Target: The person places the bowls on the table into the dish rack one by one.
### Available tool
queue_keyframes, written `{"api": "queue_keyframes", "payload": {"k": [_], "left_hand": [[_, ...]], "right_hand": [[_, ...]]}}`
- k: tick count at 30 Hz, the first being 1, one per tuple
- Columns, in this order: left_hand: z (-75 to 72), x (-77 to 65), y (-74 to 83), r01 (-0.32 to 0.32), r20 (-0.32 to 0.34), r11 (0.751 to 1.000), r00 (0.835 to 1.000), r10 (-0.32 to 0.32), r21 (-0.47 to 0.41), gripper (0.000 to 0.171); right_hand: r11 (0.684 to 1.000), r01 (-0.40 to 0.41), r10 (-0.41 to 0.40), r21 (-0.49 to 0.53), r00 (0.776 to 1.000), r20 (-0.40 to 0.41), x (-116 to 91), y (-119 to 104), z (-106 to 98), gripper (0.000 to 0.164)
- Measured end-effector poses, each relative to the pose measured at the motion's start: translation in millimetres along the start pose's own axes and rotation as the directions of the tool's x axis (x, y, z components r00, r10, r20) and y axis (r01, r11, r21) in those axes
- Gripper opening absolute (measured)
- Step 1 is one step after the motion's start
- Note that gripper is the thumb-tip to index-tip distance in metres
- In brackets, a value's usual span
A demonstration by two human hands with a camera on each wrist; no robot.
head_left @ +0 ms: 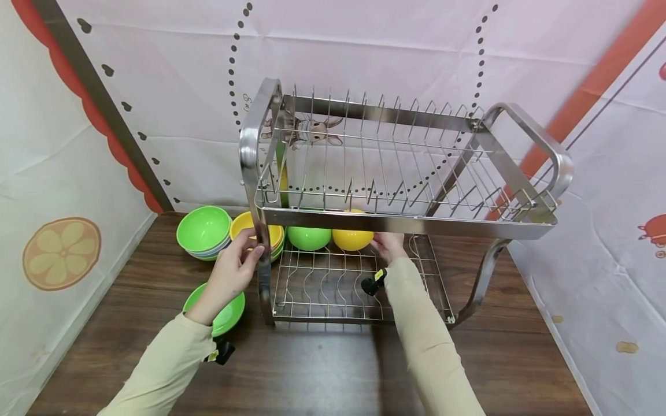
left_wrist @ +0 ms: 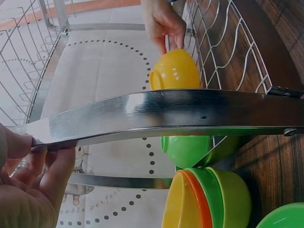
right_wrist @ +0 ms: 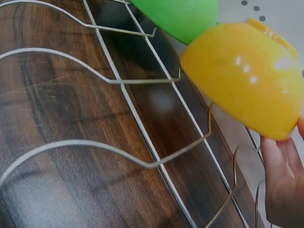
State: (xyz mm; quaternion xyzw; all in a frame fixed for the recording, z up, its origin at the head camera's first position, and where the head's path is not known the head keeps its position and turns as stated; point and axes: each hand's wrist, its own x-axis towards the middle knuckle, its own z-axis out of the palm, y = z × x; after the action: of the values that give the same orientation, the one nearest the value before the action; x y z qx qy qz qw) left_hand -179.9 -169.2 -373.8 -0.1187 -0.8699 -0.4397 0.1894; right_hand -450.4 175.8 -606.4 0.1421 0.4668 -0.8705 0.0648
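My left hand [head_left: 233, 268] pinches the left upright post [left_wrist: 137, 114] of a two-tier metal dish rack [head_left: 406, 225] between thumb and fingers. On the lower tier, my right hand [head_left: 391, 245] holds a yellow bowl [head_left: 352, 240] by its edge. In the right wrist view this yellow bowl [right_wrist: 247, 76] is tipped on its side, its rounded outside toward the camera. Right beside it, to the left, a green bowl [head_left: 309, 238] stands in the rack, also tilted. The upper tier's front bar partly covers both bowls in the head view.
Left of the rack are a stack with a green bowl [head_left: 204, 228] on top and another stack topped by a yellow bowl [head_left: 241, 225]. A green bowl [head_left: 229, 315] sits nearer, partly behind the left forearm. Patterned cloth [head_left: 406, 63] hangs around the wooden table [head_left: 322, 370].
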Motion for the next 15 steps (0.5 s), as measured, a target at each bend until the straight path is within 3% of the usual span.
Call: {"api": "queue_keyframes", "payload": {"k": [4,10,12,15], "left_hand": [[-0.2,0.6,-0.3,0.001,0.002,1.0,1.0,-0.001,0.002,0.022],[-0.1,0.8,-0.8,0.007,0.008,1.0,1.0,-0.007,-0.009,0.022],[-0.3,1.0,-1.1,0.009,0.011,1.0,1.0,-0.009,-0.013,0.022],[-0.3,0.9,-0.9,0.012,0.017,1.0,1.0,-0.011,-0.023,0.022]], "right_hand": [[0.995,0.096,-0.1,-0.031,0.986,-0.131,12.4,6.0,-2.2,0.027],[0.977,0.212,-0.211,-0.011,0.966,-0.151,60.6,32.1,-26.6,0.041],[0.971,0.229,-0.237,-0.064,0.956,-0.172,71.9,38.6,-32.0,0.039],[0.946,0.22,-0.278,-0.238,0.928,-0.247,53.9,31.7,-19.6,0.035]]}}
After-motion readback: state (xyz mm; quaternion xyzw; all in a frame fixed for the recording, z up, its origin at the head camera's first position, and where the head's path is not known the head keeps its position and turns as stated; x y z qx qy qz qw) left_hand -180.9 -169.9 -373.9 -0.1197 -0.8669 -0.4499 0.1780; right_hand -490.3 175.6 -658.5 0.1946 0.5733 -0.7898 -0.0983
